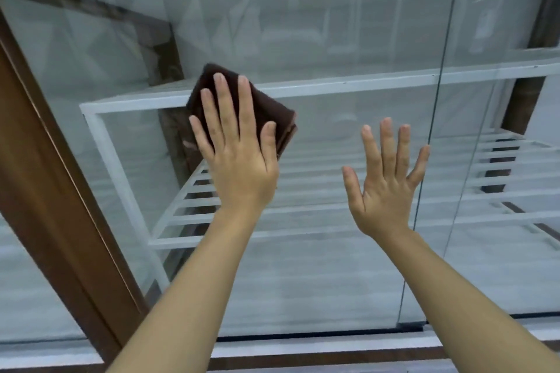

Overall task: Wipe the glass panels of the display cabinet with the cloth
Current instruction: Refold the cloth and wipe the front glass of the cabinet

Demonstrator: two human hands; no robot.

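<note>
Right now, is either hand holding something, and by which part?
Nothing is gripped. The left hand presses the folded brown cloth flat against the glass panel, straight fingers across its middle; the right hand is empty.

We are looking at a person's bare left hand point(239, 160) and bare right hand point(386, 188), each showing long, slender fingers ending in short, rounded nails. The left forearm point(194, 288) and right forearm point(454, 291) are running uncovered from wrist to the frame's lower edge.
</note>
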